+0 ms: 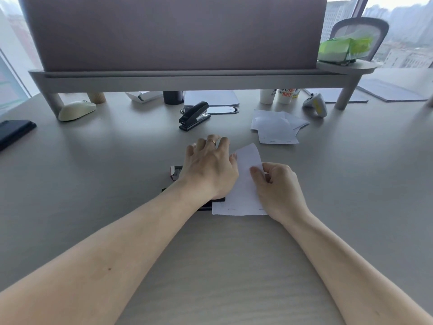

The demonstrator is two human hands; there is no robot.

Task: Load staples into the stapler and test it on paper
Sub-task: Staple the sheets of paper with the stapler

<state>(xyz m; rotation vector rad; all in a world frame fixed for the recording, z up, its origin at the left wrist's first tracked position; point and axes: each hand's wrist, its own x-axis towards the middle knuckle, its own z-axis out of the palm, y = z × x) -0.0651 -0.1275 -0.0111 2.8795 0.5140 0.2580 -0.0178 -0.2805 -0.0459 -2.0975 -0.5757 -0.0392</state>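
Covering a mostly hidden stapler [207,205], left hand [208,167] lies flat; right hand [278,186] pinches paper [243,195].

A person's left hand [208,167] is pressing flat, fingers spread, on a black stapler [214,204] mostly hidden beneath it. The right hand [277,186] is pinching a white paper slip [243,188] whose left edge is lying at the stapler. A second black stapler [194,116] is sitting at twelve o'clock, loose paper slips [276,126] at one o'clock, a pale mouse [76,109] at ten o'clock on the grey desk [93,172].
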